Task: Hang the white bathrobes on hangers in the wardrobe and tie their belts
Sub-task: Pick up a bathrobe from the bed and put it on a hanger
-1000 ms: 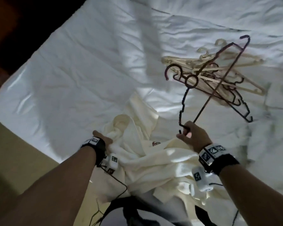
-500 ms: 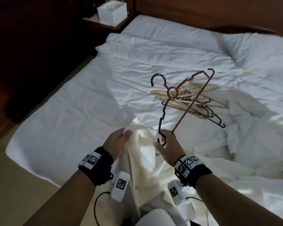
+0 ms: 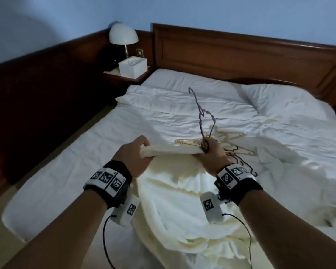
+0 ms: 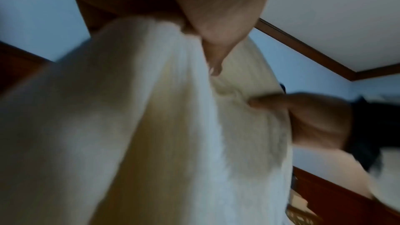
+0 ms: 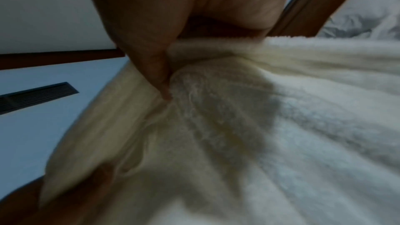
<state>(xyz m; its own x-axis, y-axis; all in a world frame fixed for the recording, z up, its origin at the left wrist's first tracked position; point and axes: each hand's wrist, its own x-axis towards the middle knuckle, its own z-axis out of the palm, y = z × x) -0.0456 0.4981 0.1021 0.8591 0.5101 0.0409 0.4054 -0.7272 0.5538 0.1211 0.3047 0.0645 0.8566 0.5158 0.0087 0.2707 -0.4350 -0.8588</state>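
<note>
A cream-white bathrobe [image 3: 175,193] hangs from both my hands above the near edge of the bed, its collar edge stretched between them. My left hand [image 3: 138,150] grips the collar's left end; the left wrist view shows the fingers curled into the bathrobe [image 4: 134,126]. My right hand [image 3: 211,150] holds the collar's right end together with a dark red plastic hanger [image 3: 201,115] that sticks up and away from the fist. In the right wrist view the thumb presses into the bathrobe [image 5: 238,134]; the hanger is hidden there.
A pile of beige and dark hangers [image 3: 229,138] lies on the white bed [image 3: 163,105] just beyond my right hand. Rumpled white bedding [image 3: 291,152] lies to the right. A wooden headboard [image 3: 241,53], a lamp [image 3: 123,36] and a white box [image 3: 132,66] stand at the back.
Both hands rose with the robe, and its collar is now stretched between them. The right hand now grips the robe together with the hanger. My head tilted up, showing headboard and lamp.
</note>
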